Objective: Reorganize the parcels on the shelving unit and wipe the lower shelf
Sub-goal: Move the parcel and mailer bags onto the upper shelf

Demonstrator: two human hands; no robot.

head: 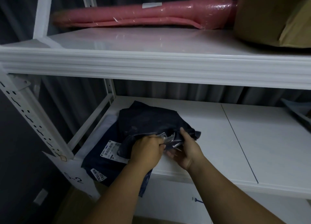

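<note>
A dark blue plastic parcel [148, 121] lies on the left part of the white lower shelf [218, 139]. It rests on top of a second dark blue parcel [101, 158] that carries white labels and overhangs the shelf's front edge. My left hand [146, 150] grips the near edge of the upper parcel at its crumpled label. My right hand [186, 149] holds the same edge from the right, thumb on top and fingers underneath.
On the upper shelf [151, 44] lie a pink wrapped parcel [144, 15] and, at the right, a brown paper parcel [272, 17]. A grey object [297, 112] pokes in at the lower shelf's far right. A white perforated upright [30, 116] stands at the left.
</note>
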